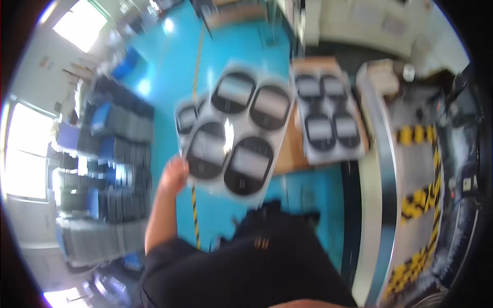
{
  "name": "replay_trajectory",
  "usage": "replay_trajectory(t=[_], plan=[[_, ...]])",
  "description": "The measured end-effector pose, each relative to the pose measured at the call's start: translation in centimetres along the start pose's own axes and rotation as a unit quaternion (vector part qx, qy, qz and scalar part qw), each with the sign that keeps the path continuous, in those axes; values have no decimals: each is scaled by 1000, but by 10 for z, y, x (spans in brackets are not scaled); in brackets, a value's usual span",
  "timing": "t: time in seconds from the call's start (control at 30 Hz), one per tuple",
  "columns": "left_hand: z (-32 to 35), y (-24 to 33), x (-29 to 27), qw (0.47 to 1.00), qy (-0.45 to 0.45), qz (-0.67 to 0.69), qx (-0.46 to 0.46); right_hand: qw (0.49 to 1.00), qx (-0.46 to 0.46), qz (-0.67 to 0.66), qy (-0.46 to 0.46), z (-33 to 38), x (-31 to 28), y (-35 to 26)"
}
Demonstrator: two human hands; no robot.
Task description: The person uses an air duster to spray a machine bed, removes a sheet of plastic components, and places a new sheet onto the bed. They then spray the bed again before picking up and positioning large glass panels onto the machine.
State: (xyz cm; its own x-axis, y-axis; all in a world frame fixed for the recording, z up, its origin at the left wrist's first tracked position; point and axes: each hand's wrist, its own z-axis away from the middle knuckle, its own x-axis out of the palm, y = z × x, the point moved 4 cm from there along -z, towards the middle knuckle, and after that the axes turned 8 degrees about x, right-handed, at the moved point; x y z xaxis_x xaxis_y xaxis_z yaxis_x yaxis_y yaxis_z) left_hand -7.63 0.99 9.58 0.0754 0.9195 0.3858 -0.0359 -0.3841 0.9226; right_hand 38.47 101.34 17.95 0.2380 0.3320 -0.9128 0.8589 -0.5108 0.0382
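A glossy, pale sheet [239, 134] printed with several dark rounded shapes, each with a light rectangular window, hangs tilted in front of me. My left hand [176, 174] is closed on its lower left corner; the fingertips are partly hidden and blurred. Behind the sheet's left edge, part of another printed piece [185, 119] of the same kind shows. To the right lies a stack of matching printed sheets [321, 115], apart from the one I hold. My right hand does not show.
Brown board [290, 154] lies under the stack. A long pale machine edge [380, 179] with yellow-black striped parts [418, 203] runs down the right. Grey and blue stacked material [110, 169] stands at the left. The floor [169, 56] is blue with a striped line.
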Motion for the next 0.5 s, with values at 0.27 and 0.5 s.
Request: replay_trajectory(t=[0.27,0.5], plan=[[40,-8,-2,977,165,123,61,964,-52,-222,-140,76,-38,-86],[41,-85,-51,966,247,60,-48,941,-127,-260,-177,49,-49,-68]])
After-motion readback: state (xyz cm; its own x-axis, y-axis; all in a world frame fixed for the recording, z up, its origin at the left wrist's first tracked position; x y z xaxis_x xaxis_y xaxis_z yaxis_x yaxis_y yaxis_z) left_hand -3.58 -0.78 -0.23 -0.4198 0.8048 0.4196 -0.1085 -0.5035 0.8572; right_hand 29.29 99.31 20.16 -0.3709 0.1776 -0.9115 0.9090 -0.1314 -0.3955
